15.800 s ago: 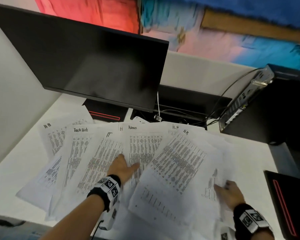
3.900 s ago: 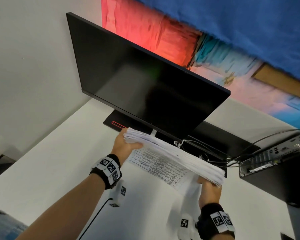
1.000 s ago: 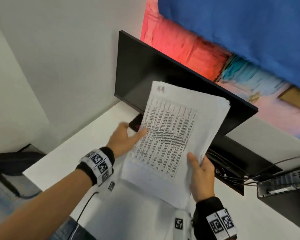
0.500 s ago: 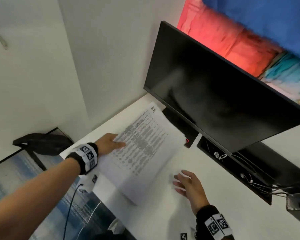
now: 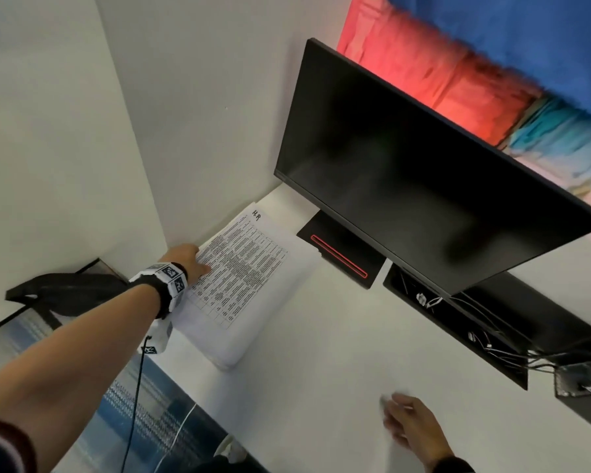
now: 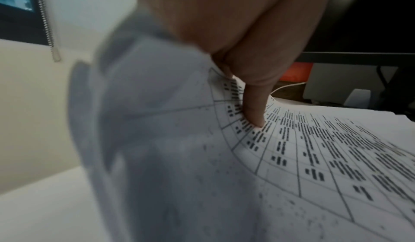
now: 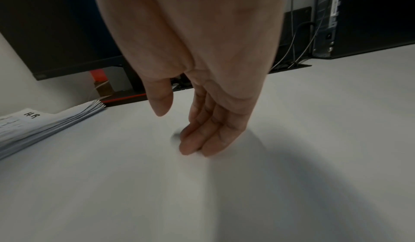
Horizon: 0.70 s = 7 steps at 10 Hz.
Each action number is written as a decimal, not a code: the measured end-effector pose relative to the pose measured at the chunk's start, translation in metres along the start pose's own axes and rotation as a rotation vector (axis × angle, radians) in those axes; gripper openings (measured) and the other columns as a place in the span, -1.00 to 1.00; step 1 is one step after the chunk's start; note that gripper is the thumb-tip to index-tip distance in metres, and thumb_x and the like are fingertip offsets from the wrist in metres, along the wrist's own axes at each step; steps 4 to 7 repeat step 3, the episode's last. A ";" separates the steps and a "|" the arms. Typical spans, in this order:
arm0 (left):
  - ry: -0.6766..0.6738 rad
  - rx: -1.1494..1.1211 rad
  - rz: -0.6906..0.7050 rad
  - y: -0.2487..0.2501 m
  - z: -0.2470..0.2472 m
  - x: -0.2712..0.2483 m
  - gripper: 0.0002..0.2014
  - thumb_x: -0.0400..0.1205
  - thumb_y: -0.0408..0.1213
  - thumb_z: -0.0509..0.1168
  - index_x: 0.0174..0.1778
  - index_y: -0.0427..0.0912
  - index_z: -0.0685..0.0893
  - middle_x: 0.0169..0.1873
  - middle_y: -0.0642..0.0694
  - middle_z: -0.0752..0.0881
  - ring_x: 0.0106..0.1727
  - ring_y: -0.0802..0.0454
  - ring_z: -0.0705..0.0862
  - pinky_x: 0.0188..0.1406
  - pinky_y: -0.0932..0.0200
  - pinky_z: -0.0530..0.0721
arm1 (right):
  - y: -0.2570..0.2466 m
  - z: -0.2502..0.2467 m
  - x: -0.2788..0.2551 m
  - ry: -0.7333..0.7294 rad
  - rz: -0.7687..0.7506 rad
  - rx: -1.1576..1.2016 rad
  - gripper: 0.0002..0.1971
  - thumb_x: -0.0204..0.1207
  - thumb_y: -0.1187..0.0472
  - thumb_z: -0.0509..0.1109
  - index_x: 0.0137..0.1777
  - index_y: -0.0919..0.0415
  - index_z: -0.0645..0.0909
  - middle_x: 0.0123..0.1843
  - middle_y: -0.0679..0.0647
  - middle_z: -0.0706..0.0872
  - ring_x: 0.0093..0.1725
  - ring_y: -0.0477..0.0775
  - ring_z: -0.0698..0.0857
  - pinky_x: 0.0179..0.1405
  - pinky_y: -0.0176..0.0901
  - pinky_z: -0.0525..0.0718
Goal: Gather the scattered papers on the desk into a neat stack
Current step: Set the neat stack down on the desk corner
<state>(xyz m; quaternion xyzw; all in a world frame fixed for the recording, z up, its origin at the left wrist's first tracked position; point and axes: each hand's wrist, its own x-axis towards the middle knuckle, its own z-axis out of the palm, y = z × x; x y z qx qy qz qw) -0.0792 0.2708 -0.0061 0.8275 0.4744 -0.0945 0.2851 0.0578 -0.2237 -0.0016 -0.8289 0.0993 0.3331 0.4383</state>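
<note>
Your stack of printed papers [image 5: 249,285] lies on the white bench [image 5: 321,387] in its far left corner, beside the wall and just left of the monitor's black base [image 5: 338,257]. The top sheet is headed "HR". Your left hand [image 5: 185,261] grips the stack's left edge, thumb [image 6: 253,107] pressed on the top sheet while the sheets curl up under your palm. Your right hand [image 5: 413,428] hovers well apart from the stack, low over the bare bench, its grip open, fingers [image 7: 202,139] relaxed, holding nothing.
</note>
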 end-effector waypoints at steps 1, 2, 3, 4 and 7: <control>0.062 0.198 -0.005 0.018 -0.004 -0.008 -0.51 0.55 0.08 0.44 0.23 -0.22 0.67 0.04 -0.17 0.75 0.06 -0.19 0.75 0.04 -0.02 0.75 | 0.001 -0.016 -0.006 -0.009 -0.037 -0.045 -0.77 0.62 0.27 0.46 0.25 0.27 0.66 0.02 0.32 0.79 -0.14 0.20 0.73 -0.17 -0.08 0.57; 0.209 0.414 0.057 0.052 -0.009 -0.030 -0.39 0.58 0.15 0.36 0.38 -0.24 0.52 0.26 -0.21 0.67 0.28 -0.21 0.65 0.22 -0.09 0.64 | -0.014 -0.040 -0.013 0.035 -0.132 -0.099 -0.82 0.63 0.37 0.43 0.19 0.24 0.68 0.16 0.39 0.77 -0.10 0.22 0.76 -0.17 -0.06 0.59; 0.278 0.361 0.311 0.089 0.009 -0.049 -0.46 0.64 0.06 0.30 0.42 -0.22 0.50 0.29 -0.19 0.63 0.30 -0.18 0.61 0.29 -0.09 0.58 | -0.055 -0.080 -0.036 0.215 -0.346 -0.059 -0.80 0.56 0.44 0.47 0.05 0.15 0.74 0.06 0.34 0.82 -0.04 0.34 0.78 -0.18 -0.30 0.70; 0.278 0.361 0.311 0.089 0.009 -0.049 -0.46 0.64 0.06 0.30 0.42 -0.22 0.50 0.29 -0.19 0.63 0.30 -0.18 0.61 0.29 -0.09 0.58 | -0.055 -0.080 -0.036 0.215 -0.346 -0.059 -0.80 0.56 0.44 0.47 0.05 0.15 0.74 0.06 0.34 0.82 -0.04 0.34 0.78 -0.18 -0.30 0.70; 0.278 0.361 0.311 0.089 0.009 -0.049 -0.46 0.64 0.06 0.30 0.42 -0.22 0.50 0.29 -0.19 0.63 0.30 -0.18 0.61 0.29 -0.09 0.58 | -0.055 -0.080 -0.036 0.215 -0.346 -0.059 -0.80 0.56 0.44 0.47 0.05 0.15 0.74 0.06 0.34 0.82 -0.04 0.34 0.78 -0.18 -0.30 0.70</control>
